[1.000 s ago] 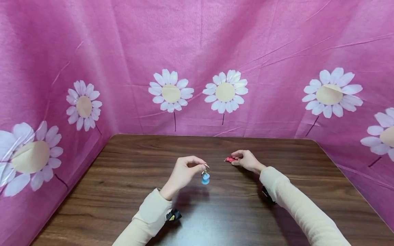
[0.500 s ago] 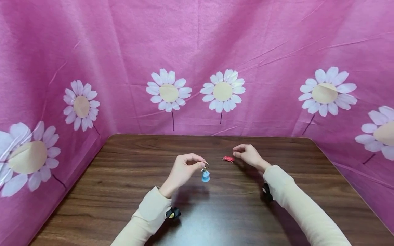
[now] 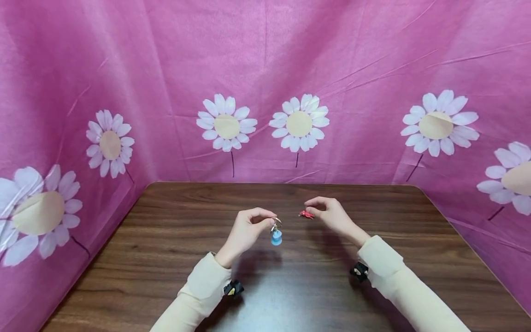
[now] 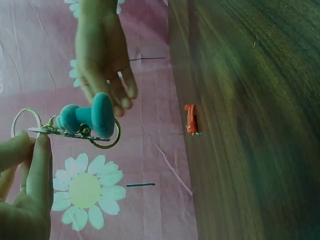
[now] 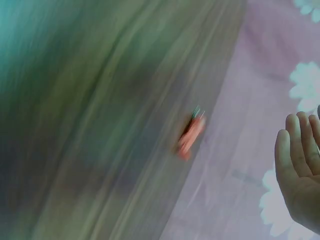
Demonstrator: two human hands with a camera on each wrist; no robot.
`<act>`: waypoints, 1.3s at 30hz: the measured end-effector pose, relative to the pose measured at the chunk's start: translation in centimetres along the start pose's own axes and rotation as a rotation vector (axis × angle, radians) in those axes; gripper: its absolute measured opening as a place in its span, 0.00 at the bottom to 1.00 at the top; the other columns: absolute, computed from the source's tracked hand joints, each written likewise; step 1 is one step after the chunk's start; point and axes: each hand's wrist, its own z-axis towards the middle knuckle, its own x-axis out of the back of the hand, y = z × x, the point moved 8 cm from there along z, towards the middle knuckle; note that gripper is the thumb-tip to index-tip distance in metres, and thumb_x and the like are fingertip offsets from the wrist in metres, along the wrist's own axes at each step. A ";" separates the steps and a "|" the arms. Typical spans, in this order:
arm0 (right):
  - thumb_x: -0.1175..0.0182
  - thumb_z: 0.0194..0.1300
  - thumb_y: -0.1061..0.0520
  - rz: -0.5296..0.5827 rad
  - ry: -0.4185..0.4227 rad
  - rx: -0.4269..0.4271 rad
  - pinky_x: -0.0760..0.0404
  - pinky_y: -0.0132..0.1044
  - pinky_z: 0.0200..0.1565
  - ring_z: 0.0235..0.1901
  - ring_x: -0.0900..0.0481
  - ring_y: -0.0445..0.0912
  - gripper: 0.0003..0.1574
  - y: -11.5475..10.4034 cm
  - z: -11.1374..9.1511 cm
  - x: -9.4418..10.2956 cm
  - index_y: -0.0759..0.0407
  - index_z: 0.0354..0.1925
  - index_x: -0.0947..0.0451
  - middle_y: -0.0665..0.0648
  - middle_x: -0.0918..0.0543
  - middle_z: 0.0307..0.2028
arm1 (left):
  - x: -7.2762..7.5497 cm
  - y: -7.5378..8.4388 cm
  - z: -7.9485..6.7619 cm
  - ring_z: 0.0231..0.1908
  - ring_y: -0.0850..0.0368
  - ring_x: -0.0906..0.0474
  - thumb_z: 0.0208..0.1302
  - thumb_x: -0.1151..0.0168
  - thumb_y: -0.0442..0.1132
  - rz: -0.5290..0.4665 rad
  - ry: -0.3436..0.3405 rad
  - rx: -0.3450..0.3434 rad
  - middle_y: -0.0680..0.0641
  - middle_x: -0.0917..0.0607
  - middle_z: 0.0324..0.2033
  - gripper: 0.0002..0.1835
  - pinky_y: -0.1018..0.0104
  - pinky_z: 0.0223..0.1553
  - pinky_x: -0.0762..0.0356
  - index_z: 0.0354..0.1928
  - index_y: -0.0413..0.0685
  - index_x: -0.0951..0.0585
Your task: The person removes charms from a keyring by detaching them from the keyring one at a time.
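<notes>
My left hand [image 3: 249, 230] pinches the gold ring of a keychain between thumb and fingers, above the table. From it hangs a blue charm [image 3: 276, 238]; the left wrist view shows this teal charm [image 4: 102, 116] as spool-shaped, with wide ends and a narrow middle, beside a second gold ring [image 4: 115, 140]. A small red figure [image 3: 307, 214] with a metal loop at one end lies on the tabletop. My right hand [image 3: 333, 216] hovers just right of that figure, fingers extended and holding nothing; the right wrist view has the red figure [image 5: 191, 136] blurred.
The dark wood-grain table [image 3: 274, 286] ends at a pink cloth [image 3: 182, 69] printed with white daisies, which hangs behind and along both sides. A black wrist device [image 3: 234, 288] is strapped at the left cuff, another [image 3: 359, 272] at the right.
The right hand has drawn away from the red figure, lifted, and then shifted left and nearer. The red figure stays on the table. The left hand and keychain have hardly moved.
</notes>
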 end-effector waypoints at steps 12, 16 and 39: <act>0.39 0.60 0.57 0.229 -0.158 0.105 0.20 0.31 0.39 0.37 0.21 0.37 0.12 -6.3 -3.1 -4.0 0.61 0.41 0.19 0.58 0.16 0.38 | 0.0 1.6 -0.3 0.30 0.66 0.21 0.54 0.38 0.27 0.023 0.048 -0.053 0.34 0.16 0.33 0.07 0.73 0.35 0.23 0.35 0.30 0.18; 0.39 0.59 0.57 0.215 -0.191 0.157 0.21 0.31 0.40 0.38 0.22 0.36 0.12 -7.1 -3.2 -4.7 0.60 0.40 0.19 0.56 0.16 0.37 | 0.1 1.1 -0.1 0.31 0.65 0.20 0.54 0.37 0.29 0.028 0.058 -0.086 0.36 0.15 0.32 0.08 0.70 0.36 0.21 0.36 0.31 0.18; 0.43 0.61 0.61 0.551 -0.334 0.055 0.20 0.31 0.36 0.33 0.18 0.39 0.14 -7.5 -4.7 -6.3 0.74 0.38 0.28 0.52 0.15 0.32 | -0.3 1.5 -0.7 0.30 0.68 0.22 0.53 0.37 0.28 -0.007 0.064 -0.114 0.35 0.17 0.31 0.08 0.73 0.33 0.22 0.36 0.32 0.17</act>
